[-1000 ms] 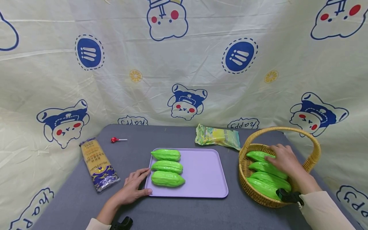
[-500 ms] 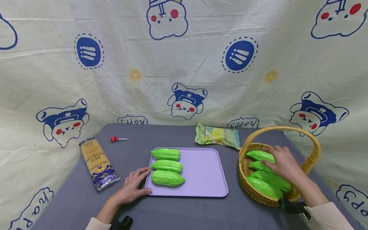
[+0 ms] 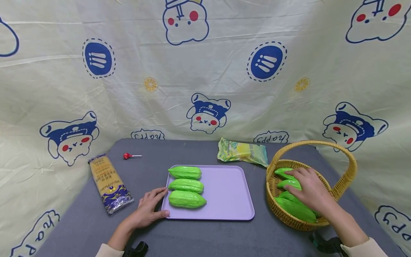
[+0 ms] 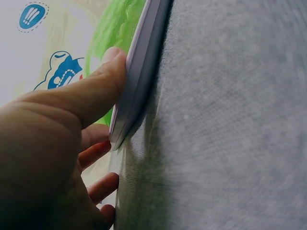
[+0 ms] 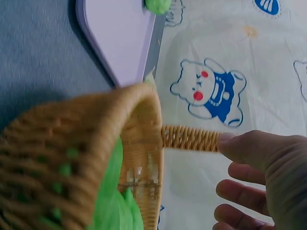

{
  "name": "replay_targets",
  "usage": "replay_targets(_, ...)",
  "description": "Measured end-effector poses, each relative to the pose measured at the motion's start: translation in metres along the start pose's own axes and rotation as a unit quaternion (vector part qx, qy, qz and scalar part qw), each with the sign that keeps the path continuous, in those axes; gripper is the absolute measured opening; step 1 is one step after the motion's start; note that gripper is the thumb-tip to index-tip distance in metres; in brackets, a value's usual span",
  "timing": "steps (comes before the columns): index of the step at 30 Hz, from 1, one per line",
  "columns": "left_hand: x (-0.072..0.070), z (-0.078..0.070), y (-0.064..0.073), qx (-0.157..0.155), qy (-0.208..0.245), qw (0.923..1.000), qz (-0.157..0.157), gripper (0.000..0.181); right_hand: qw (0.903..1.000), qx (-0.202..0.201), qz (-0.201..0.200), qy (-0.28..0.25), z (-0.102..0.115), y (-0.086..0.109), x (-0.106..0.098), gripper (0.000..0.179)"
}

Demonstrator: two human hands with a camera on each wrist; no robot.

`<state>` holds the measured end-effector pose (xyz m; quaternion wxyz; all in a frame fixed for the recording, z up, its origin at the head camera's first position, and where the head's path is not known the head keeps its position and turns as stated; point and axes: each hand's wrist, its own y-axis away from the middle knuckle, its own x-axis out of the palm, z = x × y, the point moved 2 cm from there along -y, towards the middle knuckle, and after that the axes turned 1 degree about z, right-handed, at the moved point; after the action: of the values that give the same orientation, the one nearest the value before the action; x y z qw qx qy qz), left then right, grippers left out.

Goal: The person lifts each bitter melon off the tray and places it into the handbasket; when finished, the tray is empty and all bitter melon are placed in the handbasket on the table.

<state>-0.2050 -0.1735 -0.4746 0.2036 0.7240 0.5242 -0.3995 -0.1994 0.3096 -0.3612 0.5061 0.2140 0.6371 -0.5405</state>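
Observation:
Three green ridged bitter melons (image 3: 186,185) lie in a column along the left side of the purple tray (image 3: 224,192). My left hand (image 3: 150,208) rests at the tray's front left corner, thumb at the near rim and fingertips at the left rim. In the left wrist view the thumb (image 4: 108,79) lies against the rim. On the right, a wicker basket (image 3: 273,203) holds several more bitter melons (image 3: 293,208). Over these, inside the basket's rim, my right hand (image 3: 309,187) reaches with fingers spread, partly hiding them. In the right wrist view its fingers (image 5: 242,194) hold nothing.
A tall arched handle (image 3: 348,175) rises over the basket. Behind the tray lies a green-yellow packet (image 3: 242,151). A red lollipop (image 3: 127,156) and a gold-and-blue noodle packet (image 3: 110,184) lie at left. A printed cloth (image 3: 205,78) hangs behind the grey table (image 3: 205,239).
Within the basket my right hand has shifted slightly left and toward me, now covering the middle bitter melons more. The left hand, tray and its bitter melons stay put.

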Motion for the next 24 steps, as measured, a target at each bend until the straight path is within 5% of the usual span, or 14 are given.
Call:
replay_targets(14, 0.000, -0.001, 0.001, 0.000, 0.005, 1.0000, 0.000, 0.075, 0.9937, -0.088, -0.067, -0.019, 0.041, -0.001, 0.012, 0.046)
replay_targets(24, 0.000, 0.000, 0.001, 0.000, 0.010, 0.9999, 0.002, 0.075, 0.9934, -0.096, -0.045, -0.042, 0.068, -0.007, 0.025, 0.045)
